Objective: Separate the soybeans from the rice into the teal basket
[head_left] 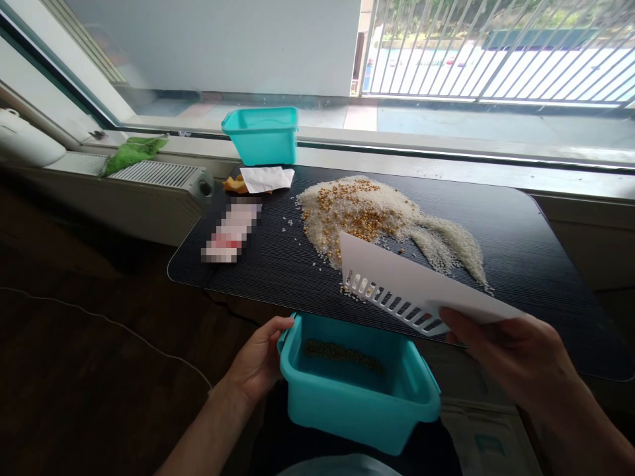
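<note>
Closest to the camera, the left hand [258, 363] was wrapped around the left rim handle of a teal bin [357, 403], thumb over the top edge and fingers closed on it. The bin sat just below the front edge of the counter [546, 251], with a thin line of yellowish beans [342, 354] lying along its bottom. The right hand [516, 354] was clamped on the near end of a white slotted scoop [401, 281], fingers folded over the flat panel. The scoop was tilted, with its slotted lower edge down on the counter right at the front, pretty much above the bin, and a few grains were caught in the slots. Just behind the scoop was a big mixed pile of rice and beans [362, 208], most of the beans bunched in the middle and left, and a tail of plain white rice [454, 244] trailed off to the right. Stray grains were scattered around the edges. Left of the pile lay a small packet [231, 231], too blurred to read. Past that, a white paper [265, 178] sat on top of something orange, and right behind it a second teal bin [262, 135] stood at the back edge by the window sill. Way off to the left, a green cloth [133, 152] was lying on the radiator [153, 173], and outside the glass there was a white railing [496, 53].
</note>
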A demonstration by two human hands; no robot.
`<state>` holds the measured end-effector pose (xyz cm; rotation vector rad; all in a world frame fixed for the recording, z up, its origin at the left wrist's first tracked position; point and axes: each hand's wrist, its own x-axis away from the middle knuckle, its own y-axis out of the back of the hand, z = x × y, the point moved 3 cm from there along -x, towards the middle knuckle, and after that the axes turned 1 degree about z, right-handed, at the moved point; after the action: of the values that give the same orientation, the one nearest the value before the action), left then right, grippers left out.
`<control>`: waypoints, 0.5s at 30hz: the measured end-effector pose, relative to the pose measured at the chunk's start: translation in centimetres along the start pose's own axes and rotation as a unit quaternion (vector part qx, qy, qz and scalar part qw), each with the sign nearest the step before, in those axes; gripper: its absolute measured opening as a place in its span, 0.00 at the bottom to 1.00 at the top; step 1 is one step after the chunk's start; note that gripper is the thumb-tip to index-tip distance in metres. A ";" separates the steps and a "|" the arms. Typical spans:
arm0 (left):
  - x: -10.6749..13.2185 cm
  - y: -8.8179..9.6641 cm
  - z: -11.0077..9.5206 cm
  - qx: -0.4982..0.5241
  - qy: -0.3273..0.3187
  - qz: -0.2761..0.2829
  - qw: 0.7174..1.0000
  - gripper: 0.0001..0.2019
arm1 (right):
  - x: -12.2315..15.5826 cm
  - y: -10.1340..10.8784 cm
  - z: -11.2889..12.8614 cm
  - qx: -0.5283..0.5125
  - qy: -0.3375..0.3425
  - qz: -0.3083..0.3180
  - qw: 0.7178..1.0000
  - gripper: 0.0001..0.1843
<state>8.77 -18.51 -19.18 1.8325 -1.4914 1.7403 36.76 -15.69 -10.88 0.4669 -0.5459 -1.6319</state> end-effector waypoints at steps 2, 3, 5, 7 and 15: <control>-0.1 -0.1 -0.1 0.003 -0.003 0.002 1.000 0.08 | 0.0 0.0 0.0 0.009 -0.003 -0.005 1.000 0.08; -0.2 -0.1 -0.1 0.006 -0.003 0.003 1.000 0.08 | 0.0 -0.1 0.0 0.009 0.000 -0.003 1.000 0.08; -0.2 -0.1 -0.1 0.013 0.000 0.004 1.000 0.09 | 0.0 -0.2 0.1 0.000 0.004 0.003 1.000 0.08; -0.3 -0.1 -0.1 0.016 0.005 0.000 1.000 0.09 | 0.1 -0.1 0.1 -0.003 0.001 0.004 1.000 0.10; -0.2 -0.1 0.0 0.007 0.002 0.004 1.000 0.07 | 0.4 -0.1 0.2 0.006 0.030 0.056 0.998 0.08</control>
<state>8.89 -18.36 -19.24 1.8303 -1.4911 1.7607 36.48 -16.09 -10.73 0.4849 -0.5278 -1.5038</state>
